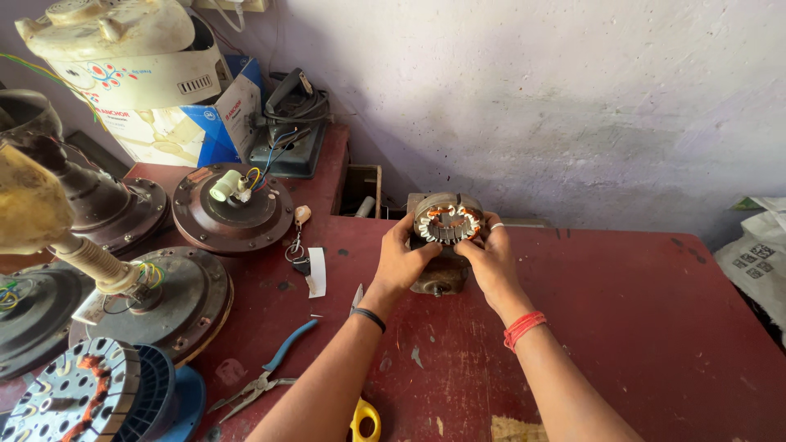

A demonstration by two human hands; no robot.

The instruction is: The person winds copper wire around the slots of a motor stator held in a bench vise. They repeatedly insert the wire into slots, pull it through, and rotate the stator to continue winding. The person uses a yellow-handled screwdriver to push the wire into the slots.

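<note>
A round motor stator [447, 223] with copper windings and white insulation sits on top of a small grey metal device [438, 278] on the red table [639, 327]. My left hand [403, 260] grips the stator's left side with thumb and fingers. Its right side is held by my right hand [490, 258], which wears a ring and has a red thread at the wrist. A black band circles my left wrist.
Several brown ceiling-fan motor housings [232, 209] fill the table's left. Blue-handled pliers [270, 368], a key bunch [299, 245], a strip of white paper [317, 272], a yellow-handled tool [365, 421] and a wound stator on a blue base [78, 401] lie nearby. A wall stands behind.
</note>
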